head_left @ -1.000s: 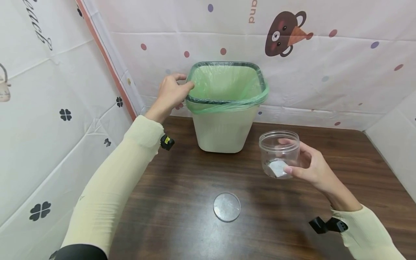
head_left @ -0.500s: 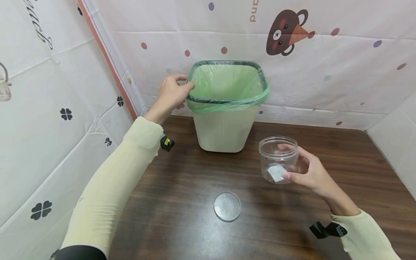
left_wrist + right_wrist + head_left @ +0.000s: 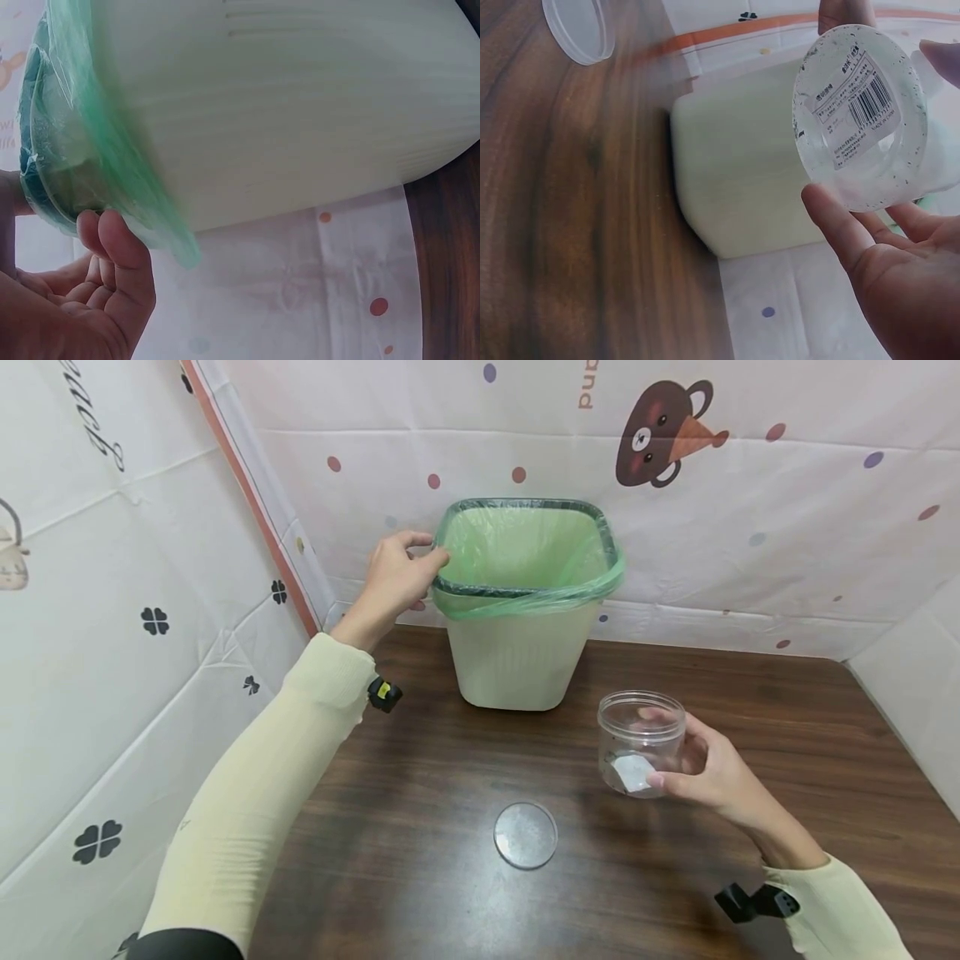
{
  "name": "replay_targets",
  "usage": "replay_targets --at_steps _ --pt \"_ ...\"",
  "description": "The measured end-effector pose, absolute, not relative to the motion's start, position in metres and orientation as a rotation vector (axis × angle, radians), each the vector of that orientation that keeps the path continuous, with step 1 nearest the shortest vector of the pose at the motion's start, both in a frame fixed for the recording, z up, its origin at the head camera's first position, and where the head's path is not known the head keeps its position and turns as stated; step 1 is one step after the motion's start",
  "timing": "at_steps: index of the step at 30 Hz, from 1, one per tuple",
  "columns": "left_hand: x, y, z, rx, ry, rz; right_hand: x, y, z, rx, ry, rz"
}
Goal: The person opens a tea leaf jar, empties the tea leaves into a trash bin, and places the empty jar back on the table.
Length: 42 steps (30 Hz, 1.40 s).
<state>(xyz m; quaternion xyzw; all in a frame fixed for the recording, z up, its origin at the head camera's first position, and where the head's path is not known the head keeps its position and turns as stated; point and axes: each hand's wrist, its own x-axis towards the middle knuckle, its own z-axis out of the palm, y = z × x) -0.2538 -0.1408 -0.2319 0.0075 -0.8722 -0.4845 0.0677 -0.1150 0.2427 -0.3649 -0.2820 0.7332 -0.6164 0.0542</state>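
A pale green trash can (image 3: 517, 668), lined with a green plastic bag (image 3: 558, 599), stands at the back of the table. My left hand (image 3: 397, 572) grips its rim at the left, thumb over the edge; in the left wrist view curled fingers (image 3: 124, 262) show beside the bag's fold. My right hand (image 3: 712, 772) holds a clear, open-topped plastic jar (image 3: 641, 735) by its right side, above the table. On the jar's base is a white barcode label (image 3: 859, 109), with small dark specks around it. A round clear lid (image 3: 526, 836) lies on the table.
The brown wooden table (image 3: 390, 860) carries these things. A patterned white sheet (image 3: 360, 443) hangs right behind the trash can, and another sheet (image 3: 112, 718) runs along the left side. A pale wall panel (image 3: 915, 693) borders the right.
My right hand has lowered the jar toward the table, nearer to me. My left hand stays on the trash can's rim, and the lid lies where it was.
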Motion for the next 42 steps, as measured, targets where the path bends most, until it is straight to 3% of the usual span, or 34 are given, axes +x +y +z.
replay_targets --at_steps 42 --pt "-0.248 -0.144 -0.247 -0.050 -2.545 -1.540 -0.094 0.252 -0.404 -0.783 2.395 -1.541"
